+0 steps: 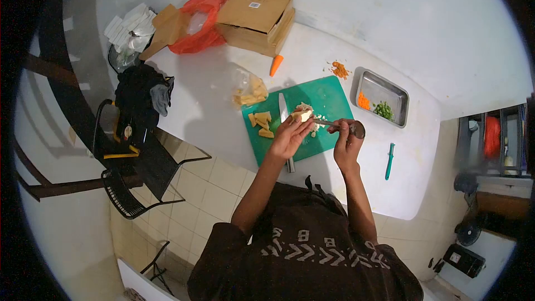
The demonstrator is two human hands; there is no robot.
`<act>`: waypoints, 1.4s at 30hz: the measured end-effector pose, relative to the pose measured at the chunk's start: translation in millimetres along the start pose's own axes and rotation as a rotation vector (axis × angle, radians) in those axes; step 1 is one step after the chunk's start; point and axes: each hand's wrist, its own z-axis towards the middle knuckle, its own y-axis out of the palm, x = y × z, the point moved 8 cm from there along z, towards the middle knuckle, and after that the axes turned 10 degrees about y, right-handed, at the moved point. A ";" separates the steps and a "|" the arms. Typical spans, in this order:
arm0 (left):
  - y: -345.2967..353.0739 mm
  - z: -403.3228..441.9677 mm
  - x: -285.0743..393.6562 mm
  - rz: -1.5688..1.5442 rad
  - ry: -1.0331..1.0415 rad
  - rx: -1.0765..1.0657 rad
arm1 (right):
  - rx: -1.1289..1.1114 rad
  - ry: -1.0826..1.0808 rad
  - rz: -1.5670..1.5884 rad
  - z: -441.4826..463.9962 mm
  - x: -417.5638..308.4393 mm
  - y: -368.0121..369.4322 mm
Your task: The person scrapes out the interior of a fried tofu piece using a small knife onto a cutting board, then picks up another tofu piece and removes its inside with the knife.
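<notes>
My left hand (291,137) is closed around a pale yellow vegetable piece (302,116) above the green cutting board (326,92). In my right hand (348,144) is a metal spoon (358,130), its rounded end at the right and its thin handle pointing at the piece. Small pale scraps (316,129) lie on the board below the hands. A kitchen knife (282,105) rests on the board, partly hidden behind my left hand. Several similar yellow chunks (262,120) sit on the board's left side.
A plastic bag of yellow chunks (251,92) stands beside the board. Behind are a carrot (276,65), orange peelings (339,70), a cardboard box (253,19) and a red bag (203,22). A metal tray (393,90) holds diced orange and green vegetables. A green-handled tool (389,161) lies right.
</notes>
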 end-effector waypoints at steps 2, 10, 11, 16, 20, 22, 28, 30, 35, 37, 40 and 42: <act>8.6 -4.0 0.3 -0.003 -0.010 0.000 | 0.004 -0.042 -0.036 2.8 -8.4 2.3; 33.3 -19.7 9.6 -0.009 0.002 0.046 | -0.005 -0.135 -0.100 -0.5 -19.9 -1.0; 34.6 -20.5 9.8 -0.007 0.000 0.046 | -0.015 -0.146 -0.130 -0.4 -22.0 0.4; 41.4 -23.6 16.1 0.037 0.038 0.031 | -0.017 -0.152 -0.090 -0.9 -25.0 0.9; 34.1 -22.9 13.1 0.037 0.039 0.041 | 0.050 -0.153 -0.069 -1.0 -19.5 -1.4; 31.8 -21.8 15.7 0.026 0.060 0.055 | 0.031 -0.166 -0.080 -1.5 -22.2 0.6; 38.3 -21.4 20.2 0.030 0.068 0.045 | -0.042 -0.144 -0.049 -4.1 -19.2 4.3; 43.8 -25.4 16.3 0.028 0.033 0.046 | -0.035 -0.148 -0.034 -3.5 -19.1 4.5; 33.5 -22.1 14.7 0.047 0.047 0.065 | -0.054 -0.136 -0.039 -5.2 -23.2 6.6; 32.8 -21.4 15.0 0.050 0.033 0.084 | -0.043 -0.158 -0.056 -5.3 -23.6 7.6; 49.0 -28.2 16.7 0.034 0.033 0.065 | -0.038 -0.166 -0.075 -7.1 -27.9 7.9; 42.9 -23.3 18.9 0.027 0.049 0.060 | -0.045 -0.157 -0.075 -6.6 -29.1 7.6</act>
